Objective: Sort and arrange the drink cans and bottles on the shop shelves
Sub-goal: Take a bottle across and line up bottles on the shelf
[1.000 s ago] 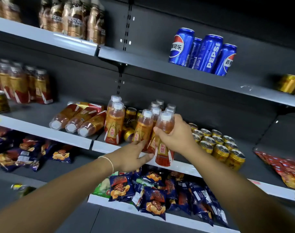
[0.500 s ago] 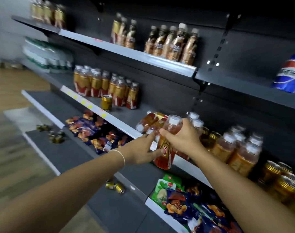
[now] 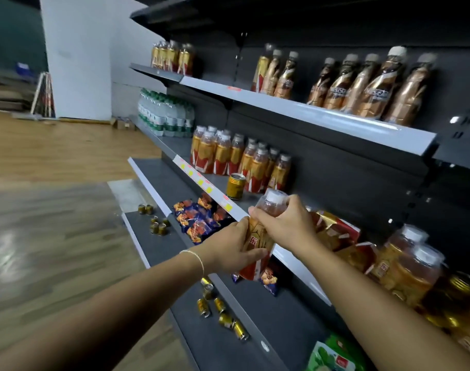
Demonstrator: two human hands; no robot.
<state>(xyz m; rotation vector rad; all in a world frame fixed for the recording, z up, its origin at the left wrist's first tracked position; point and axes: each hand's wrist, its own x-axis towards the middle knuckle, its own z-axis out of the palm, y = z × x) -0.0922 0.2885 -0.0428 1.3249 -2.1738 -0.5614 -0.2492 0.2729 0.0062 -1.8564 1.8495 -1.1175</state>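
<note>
An amber tea bottle (image 3: 258,242) with a white cap and red-gold label hangs tilted in front of the middle shelf's edge (image 3: 287,257). My left hand (image 3: 228,250) grips its lower body and my right hand (image 3: 284,223) grips its neck just under the cap. A standing group of the same bottles (image 3: 236,159) fills the middle shelf further left, with one gold can (image 3: 235,186) in front of it. More of these bottles (image 3: 405,261) stand at the right, and some (image 3: 335,231) lie on their sides behind my right wrist.
Brown bottles (image 3: 362,84) line the top shelf. Water bottles (image 3: 165,116) stand at the far left end. Blue snack packets (image 3: 199,218) lie on the lower shelf. Small gold cans (image 3: 217,309) lie scattered on the bottom ledge. Wooden floor (image 3: 54,210) stretches to the left.
My view has swung left along the shelves, and both hands have carried the bottle leftwards. My left hand, only touching it before, now wraps round its lower body.
</note>
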